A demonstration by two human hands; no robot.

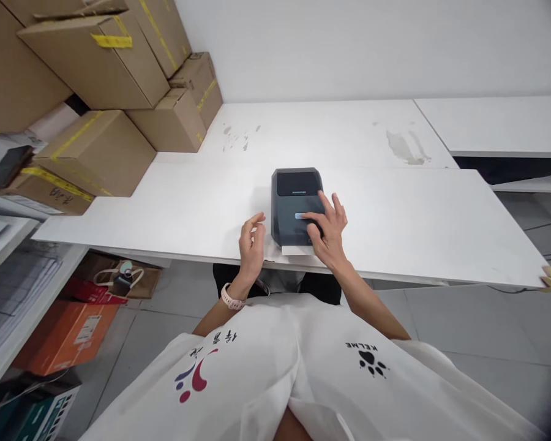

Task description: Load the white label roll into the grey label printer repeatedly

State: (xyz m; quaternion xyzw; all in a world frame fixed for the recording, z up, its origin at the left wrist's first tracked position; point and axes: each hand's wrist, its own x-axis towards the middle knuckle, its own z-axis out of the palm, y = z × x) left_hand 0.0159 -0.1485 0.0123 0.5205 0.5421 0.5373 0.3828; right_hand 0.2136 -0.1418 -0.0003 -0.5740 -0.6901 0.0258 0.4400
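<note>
A small dark grey label printer (292,196) sits near the front edge of a white table (395,214). A white label strip (296,250) sticks out of its front slot. My right hand (328,229) lies on the printer's top right, fingers spread, index finger by the light-coloured bar on the lid. My left hand (251,245) hovers just left of the printer with fingers loosely curled, holding nothing. A pale watch is on my left wrist.
Several cardboard boxes (101,153) with yellow tape are stacked at the table's left and back left. A second white table (500,125) stands at the right rear. Shelves, an orange box (68,334) and a bag (123,278) are on the floor at left.
</note>
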